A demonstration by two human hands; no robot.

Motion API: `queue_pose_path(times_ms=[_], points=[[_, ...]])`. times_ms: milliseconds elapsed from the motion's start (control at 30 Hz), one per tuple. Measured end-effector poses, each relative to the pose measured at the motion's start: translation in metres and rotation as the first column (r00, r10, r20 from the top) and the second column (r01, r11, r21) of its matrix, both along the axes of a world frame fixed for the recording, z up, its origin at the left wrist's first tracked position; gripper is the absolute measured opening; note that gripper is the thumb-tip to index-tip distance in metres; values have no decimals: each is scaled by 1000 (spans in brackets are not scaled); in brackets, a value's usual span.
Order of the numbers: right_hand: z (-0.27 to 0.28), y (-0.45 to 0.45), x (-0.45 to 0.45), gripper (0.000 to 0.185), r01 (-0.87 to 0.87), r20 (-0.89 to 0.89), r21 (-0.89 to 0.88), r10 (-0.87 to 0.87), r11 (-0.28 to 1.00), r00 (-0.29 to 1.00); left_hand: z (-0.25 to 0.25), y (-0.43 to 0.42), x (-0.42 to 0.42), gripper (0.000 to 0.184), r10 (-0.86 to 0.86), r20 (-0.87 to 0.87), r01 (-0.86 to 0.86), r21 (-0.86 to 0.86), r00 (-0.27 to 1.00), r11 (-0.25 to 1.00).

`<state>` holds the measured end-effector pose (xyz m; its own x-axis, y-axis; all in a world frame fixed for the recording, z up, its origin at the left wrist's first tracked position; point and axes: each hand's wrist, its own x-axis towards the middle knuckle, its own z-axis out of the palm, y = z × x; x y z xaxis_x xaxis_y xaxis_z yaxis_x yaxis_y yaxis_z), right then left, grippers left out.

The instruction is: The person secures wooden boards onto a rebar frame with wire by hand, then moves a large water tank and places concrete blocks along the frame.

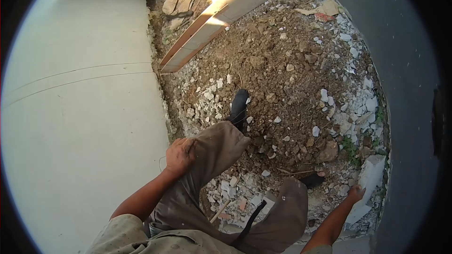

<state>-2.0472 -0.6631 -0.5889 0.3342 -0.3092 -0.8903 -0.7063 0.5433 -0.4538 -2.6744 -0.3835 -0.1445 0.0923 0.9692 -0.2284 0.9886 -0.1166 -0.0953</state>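
Note:
My left hand (181, 156) is closed in front of my left knee. A thin dark strand that looks like wire (161, 162) curls out beside it, and a short dark piece shows at the fingers. Down at the right, my right hand (356, 193) has its fingers bent against the edge of a pale, broken white block (372, 175). That block stands tilted beside the dark wall; its lower part is partly hidden by my forearm.
Brown soil and rubble (282, 75) lie between a pale wall (80, 113) and a dark grey wall (400, 66). A long, narrow board (216, 21) stands on edge ahead. White chunks (369, 101) line the right side. My dark shoe (239, 103) rests on the soil.

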Motion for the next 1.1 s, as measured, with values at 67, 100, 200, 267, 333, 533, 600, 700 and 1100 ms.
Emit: queue_pose_path(times_ms=[67, 100, 200, 267, 333, 533, 600, 700, 1100], points=[[21, 18, -15, 56, -84, 37, 26, 83, 996, 996, 0, 3, -12, 8, 27, 46, -26, -25, 999, 999], [32, 29, -22, 57, -132, 46, 45, 130, 990, 990, 1, 7, -19, 8, 43, 66, -41, -29, 997, 999], [78, 52, -58, 59, -296, 76, 62, 291, 953, 954, 2, 14, -39, 11, 89, 118, -87, -23, 989, 996], [127, 83, -101, 61, -370, 59, 36, 368, 928, 928, 6, 20, -49, 12, 183, 137, -173, -76, 974, 982], [169, 111, -150, 60, -468, 10, -23, 468, 884, 884, 11, 24, -59, 13, 258, 164, -240, -120, 952, 963], [249, 213, -309, 66, -812, 37, 48, 811, 582, 584, 8, 31, -98, 14, 381, 265, -349, -160, 886, 923], [245, 257, -363, 65, -891, 46, 111, 893, 440, 447, 3, 35, -111, 14, 426, 341, -404, -136, 838, 904], [242, 353, -461, 61, -950, 35, 153, 960, 271, 279, 2, 45, -131, 18, 481, 374, -440, -194, 793, 876], [153, 638, -856, 80, -933, 73, 318, 985, -169, -154, 3, 88, -202, 24, 674, 378, -637, -238, 634, 733]])
